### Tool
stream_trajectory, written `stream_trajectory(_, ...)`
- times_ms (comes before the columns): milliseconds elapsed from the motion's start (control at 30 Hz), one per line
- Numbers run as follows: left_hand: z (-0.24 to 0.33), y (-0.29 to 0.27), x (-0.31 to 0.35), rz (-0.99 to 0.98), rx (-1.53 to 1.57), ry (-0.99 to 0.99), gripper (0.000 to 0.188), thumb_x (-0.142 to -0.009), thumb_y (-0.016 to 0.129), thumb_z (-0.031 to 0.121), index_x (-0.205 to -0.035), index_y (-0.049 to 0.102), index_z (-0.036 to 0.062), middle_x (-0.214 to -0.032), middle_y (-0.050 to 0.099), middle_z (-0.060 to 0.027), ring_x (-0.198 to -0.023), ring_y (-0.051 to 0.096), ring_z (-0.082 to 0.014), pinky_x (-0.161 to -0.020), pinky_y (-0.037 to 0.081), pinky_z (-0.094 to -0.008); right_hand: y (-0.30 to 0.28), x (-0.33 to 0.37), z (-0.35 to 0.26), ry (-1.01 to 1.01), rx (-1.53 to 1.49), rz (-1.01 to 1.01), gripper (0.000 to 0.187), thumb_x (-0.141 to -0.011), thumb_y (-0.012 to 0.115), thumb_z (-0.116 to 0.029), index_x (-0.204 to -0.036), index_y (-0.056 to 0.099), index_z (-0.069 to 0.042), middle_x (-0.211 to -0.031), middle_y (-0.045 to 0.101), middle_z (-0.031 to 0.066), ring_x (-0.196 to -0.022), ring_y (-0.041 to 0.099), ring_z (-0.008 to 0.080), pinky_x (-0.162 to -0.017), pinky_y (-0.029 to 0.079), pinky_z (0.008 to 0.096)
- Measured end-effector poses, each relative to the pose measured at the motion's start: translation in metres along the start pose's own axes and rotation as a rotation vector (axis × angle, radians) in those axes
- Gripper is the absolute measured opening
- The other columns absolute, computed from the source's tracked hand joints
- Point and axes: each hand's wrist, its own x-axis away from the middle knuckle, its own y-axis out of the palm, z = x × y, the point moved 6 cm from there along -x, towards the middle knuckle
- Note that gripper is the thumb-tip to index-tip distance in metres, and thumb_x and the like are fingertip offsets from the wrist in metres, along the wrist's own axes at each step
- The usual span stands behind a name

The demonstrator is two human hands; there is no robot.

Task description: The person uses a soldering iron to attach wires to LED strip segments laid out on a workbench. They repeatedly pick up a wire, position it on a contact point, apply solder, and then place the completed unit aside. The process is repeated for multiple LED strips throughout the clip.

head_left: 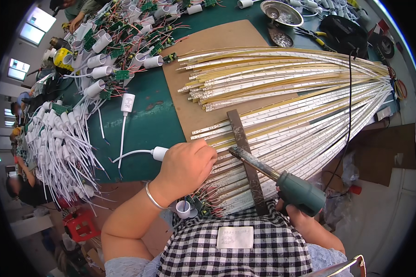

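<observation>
My left hand (pixel 185 167) is closed in a pinch over the near ends of the lower bundle of LED strips (pixel 282 152); whatever its fingertips hold is hidden. A white plastic cap with a cord (pixel 159 153) lies just beside that hand. My right hand (pixel 296 216) grips the green handle of a soldering iron (pixel 302 193). The iron's dark, crusted tip points left, close to my left fingers and over a flat rusty metal bar (pixel 246 159) that lies across the strips. Wired caps and green circuit boards (pixel 201 203) hang at the strip ends nearest me.
An upper bundle of strips (pixel 245 78) rests on brown cardboard (pixel 185 108). Wired caps and circuit boards (pixel 120 55) pile up at the far left; white corded caps (pixel 62 138) heap nearer. A metal bowl (pixel 282 13) and pliers (pixel 312 33) sit at the back. A black cord (pixel 350 106) crosses the strips.
</observation>
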Motion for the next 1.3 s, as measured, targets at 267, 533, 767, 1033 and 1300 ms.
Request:
stream_trajectory(267,0.022,0.001,-0.006,-0.111,-0.274,0.055,0.007,-0.076,0.064,0.005,-0.079,0.058,0.0055,-0.075,0.055,-0.0091,-0.067,0.057,-0.0283,-0.061,0.046,-0.0380,-0.002,0.003,0.002,0.118,0.108,0.049,0.030,-0.081,0.066,-0.014,-0.107,0.062,-0.001,-0.099,0.065,0.0106,-0.087,0.062,0.0251,-0.081,0.048,0.0369)
stream_trajectory(533,0.009,0.005,-0.004,-0.114,-0.109,-0.031,0.007,-0.076,0.064,0.004,-0.079,0.058,0.0046,-0.076,0.056,-0.0105,-0.071,0.057,-0.0302,-0.066,0.049,-0.0401,-0.002,-0.002,-0.009,0.064,0.247,-0.018,0.035,-0.077,0.069,-0.010,-0.111,0.064,-0.002,-0.110,0.065,0.0124,-0.103,0.060,0.0285,-0.094,0.043,0.0386)
stream_trajectory(767,0.004,0.004,-0.005,-0.079,-0.016,-0.052,0.009,-0.073,0.067,0.004,-0.077,0.058,0.0038,-0.073,0.057,-0.0125,-0.066,0.059,-0.0321,-0.060,0.050,-0.0403,0.000,-0.004,-0.013,0.013,0.290,-0.069,0.039,-0.077,0.069,-0.008,-0.115,0.062,-0.001,-0.115,0.064,0.0131,-0.106,0.059,0.0289,-0.096,0.042,0.0385)
stream_trajectory(1033,0.000,0.005,-0.006,-0.088,0.041,-0.123,0.008,-0.070,0.066,0.004,-0.073,0.058,0.0046,-0.067,0.056,-0.0109,-0.063,0.059,-0.0308,-0.057,0.050,-0.0397,-0.003,-0.015,-0.025,-0.097,0.442,-0.125,0.034,-0.075,0.070,-0.009,-0.108,0.066,-0.004,-0.114,0.065,0.0138,-0.107,0.059,0.0323,-0.096,0.042,0.0410)
stream_trajectory(1300,0.000,0.004,-0.009,-0.094,0.051,-0.114,0.008,-0.071,0.066,0.005,-0.072,0.058,0.0038,-0.068,0.058,-0.0114,-0.063,0.060,-0.0313,-0.059,0.050,-0.0400,-0.009,-0.024,-0.025,-0.104,0.399,-0.190,0.031,-0.076,0.070,-0.009,-0.106,0.066,-0.003,-0.109,0.066,0.0130,-0.100,0.063,0.0297,-0.091,0.046,0.0389)
